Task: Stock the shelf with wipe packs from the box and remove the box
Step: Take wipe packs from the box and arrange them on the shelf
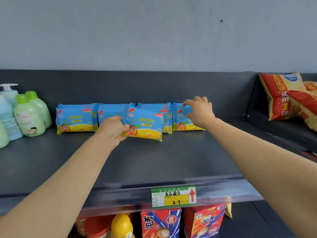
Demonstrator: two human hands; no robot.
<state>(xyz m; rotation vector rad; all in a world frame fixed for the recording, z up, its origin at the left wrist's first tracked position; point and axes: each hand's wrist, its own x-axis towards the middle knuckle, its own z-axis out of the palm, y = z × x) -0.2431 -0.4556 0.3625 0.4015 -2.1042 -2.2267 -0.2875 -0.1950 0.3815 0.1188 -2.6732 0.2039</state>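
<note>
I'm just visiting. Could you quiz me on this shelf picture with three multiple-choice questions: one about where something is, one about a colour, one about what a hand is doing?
1. Where are the green bottles relative to the packs? A right; B left; C behind.
2. What colour is the arrow on the price tag? A blue; B black; C red.
3. The left hand is: A gripping a pack; B empty; C pointing upward.

Answers: 1 B, they stand left of the pack row. 2 C, the arrow is plainly red. 3 A, its fingers curl round the pack's corner.
</note>
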